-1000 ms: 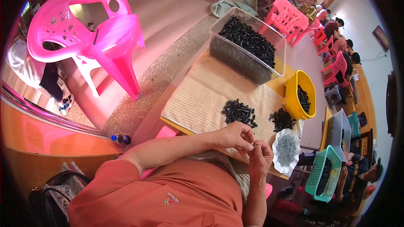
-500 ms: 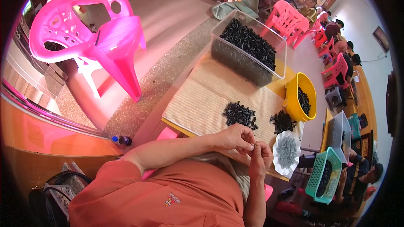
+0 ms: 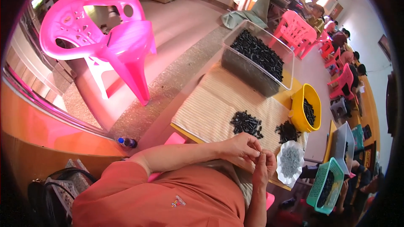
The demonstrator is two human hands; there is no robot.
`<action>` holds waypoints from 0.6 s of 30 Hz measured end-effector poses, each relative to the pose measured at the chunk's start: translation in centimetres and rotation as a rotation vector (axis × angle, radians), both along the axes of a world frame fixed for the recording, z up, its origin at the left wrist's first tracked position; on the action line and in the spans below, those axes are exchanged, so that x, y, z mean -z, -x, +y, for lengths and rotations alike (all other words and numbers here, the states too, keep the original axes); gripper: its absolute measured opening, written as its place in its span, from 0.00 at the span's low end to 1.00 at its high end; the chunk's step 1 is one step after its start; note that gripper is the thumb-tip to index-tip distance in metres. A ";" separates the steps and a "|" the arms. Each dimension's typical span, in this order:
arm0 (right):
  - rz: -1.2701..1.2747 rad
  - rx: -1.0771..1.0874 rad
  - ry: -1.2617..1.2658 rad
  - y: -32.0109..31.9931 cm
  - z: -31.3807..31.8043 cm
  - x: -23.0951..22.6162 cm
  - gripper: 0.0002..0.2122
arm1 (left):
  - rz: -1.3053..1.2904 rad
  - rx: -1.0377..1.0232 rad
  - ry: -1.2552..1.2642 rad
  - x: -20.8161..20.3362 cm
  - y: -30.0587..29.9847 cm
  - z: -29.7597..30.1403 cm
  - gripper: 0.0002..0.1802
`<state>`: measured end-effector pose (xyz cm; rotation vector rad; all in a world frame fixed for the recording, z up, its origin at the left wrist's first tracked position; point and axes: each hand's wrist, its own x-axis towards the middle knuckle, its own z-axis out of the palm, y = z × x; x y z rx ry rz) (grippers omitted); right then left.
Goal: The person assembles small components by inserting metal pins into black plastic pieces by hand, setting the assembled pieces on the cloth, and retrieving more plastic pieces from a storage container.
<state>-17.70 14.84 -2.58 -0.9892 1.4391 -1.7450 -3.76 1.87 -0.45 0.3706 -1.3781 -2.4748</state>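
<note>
My left hand (image 3: 242, 147) and my right hand (image 3: 264, 166) meet at the near edge of the table, fingertips pinched together. Whatever sits between them is too small to make out. Just beyond my left hand lies a loose pile of short black cylindrical pieces (image 3: 246, 124) on a cream striped cloth (image 3: 206, 111). Farther right is a smaller heap of black pieces (image 3: 287, 133). Beside my right hand stands a white dish with a wavy rim (image 3: 279, 169), filled with small grey, thin pieces (image 3: 290, 161).
A clear plastic bin (image 3: 248, 73) full of black pieces stands at the table's far side. Right of it is a yellow basket (image 3: 296, 113) with more. A green basket (image 3: 313, 191) sits at lower right, near another person. A pink chair (image 3: 130, 38) stands at left.
The whole view has shifted, so the scene appears slightly lower and to the right. My hands stay together in a pinch, with a small change in the fingers.
</note>
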 end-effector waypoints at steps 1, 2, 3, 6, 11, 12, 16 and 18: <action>0.025 -0.008 0.033 -0.2 0.0 -0.3 0.07 | 0.003 0.001 -0.015 0.2 0.2 0.1 0.10; 0.037 0.011 0.040 -0.1 0.0 0.0 0.07 | 0.007 0.002 -0.030 0.4 0.3 0.1 0.10; 0.051 0.031 0.046 -0.1 0.0 0.1 0.07 | 0.011 -0.008 -0.011 0.0 0.1 0.3 0.09; 0.084 0.051 0.036 -0.2 0.0 -0.1 0.07 | 0.025 -0.033 0.013 0.9 0.5 0.2 0.09; 0.222 0.106 0.023 -0.2 -0.2 -0.2 0.05 | 0.013 -0.058 0.142 1.4 0.4 -0.1 0.10; 0.220 0.098 0.028 -0.2 -0.1 -0.2 0.05 | 0.012 -0.059 0.131 1.4 0.6 0.0 0.10; 0.313 0.132 0.055 0.2 0.1 0.4 0.04 | 0.002 -0.043 0.083 1.6 0.6 0.0 0.09; 0.327 0.135 0.075 0.2 0.1 0.5 0.05 | -0.002 -0.044 0.089 1.7 0.7 0.1 0.09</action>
